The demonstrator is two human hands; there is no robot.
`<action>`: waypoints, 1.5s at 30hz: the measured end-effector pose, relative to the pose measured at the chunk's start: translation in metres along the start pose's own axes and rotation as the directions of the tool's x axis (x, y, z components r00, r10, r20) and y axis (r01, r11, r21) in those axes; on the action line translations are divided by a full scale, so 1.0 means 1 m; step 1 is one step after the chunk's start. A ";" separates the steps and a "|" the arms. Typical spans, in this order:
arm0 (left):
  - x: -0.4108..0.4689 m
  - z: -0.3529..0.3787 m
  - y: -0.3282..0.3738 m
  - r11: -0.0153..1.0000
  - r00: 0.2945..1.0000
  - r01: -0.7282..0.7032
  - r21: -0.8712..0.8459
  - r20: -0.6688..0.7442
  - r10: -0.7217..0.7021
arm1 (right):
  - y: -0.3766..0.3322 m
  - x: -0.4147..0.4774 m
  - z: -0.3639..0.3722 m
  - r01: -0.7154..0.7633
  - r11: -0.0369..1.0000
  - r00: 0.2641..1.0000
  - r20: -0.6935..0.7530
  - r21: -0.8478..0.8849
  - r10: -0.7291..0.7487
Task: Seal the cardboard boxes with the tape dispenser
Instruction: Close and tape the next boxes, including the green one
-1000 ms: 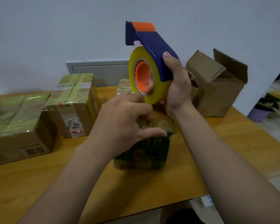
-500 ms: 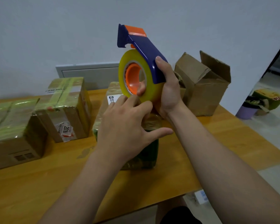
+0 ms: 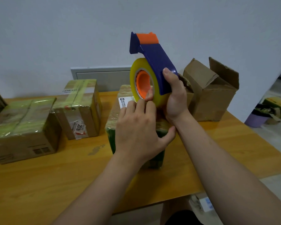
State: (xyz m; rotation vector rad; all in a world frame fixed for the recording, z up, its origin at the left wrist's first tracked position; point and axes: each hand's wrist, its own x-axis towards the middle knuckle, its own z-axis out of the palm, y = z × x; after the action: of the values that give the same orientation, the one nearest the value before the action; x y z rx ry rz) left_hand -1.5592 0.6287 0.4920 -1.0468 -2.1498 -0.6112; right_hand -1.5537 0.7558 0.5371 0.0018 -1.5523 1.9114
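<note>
My right hand [image 3: 174, 101] grips the blue and orange tape dispenser [image 3: 152, 57], held upright above the table with its yellowish tape roll [image 3: 136, 70] facing left. My left hand [image 3: 138, 127] reaches up to the roll's lower edge, its fingertips bent against the tape there. Under both hands stands a green-sided cardboard box [image 3: 118, 114] wrapped in tape, with a white label on top. Whether a tape end is pinched stays hidden by the fingers.
Two taped boxes [image 3: 81, 108] [image 3: 21, 127] stand at the left on the wooden table [image 3: 55, 184]. An opened brown box [image 3: 212, 93] sits at the back right. The table's right edge drops to the floor, where a purple pot [image 3: 255, 120] stands.
My left hand has climbed from the box top to the bottom of the tape roll. The dispenser stays upright in my right hand; the view shifted slightly.
</note>
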 end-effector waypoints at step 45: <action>-0.016 0.014 -0.035 0.992 0.981 -0.114 0.059 -0.152 0.121 | 0.003 -0.009 0.002 0.063 0.990 0.988 -0.150 0.129 -0.044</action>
State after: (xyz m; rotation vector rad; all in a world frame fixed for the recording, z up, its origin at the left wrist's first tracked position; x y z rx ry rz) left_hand -1.5852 0.6095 0.4667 -1.0552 -1.9441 -0.5618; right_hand -1.5489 0.7497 0.5312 -0.0378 -1.3139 1.9243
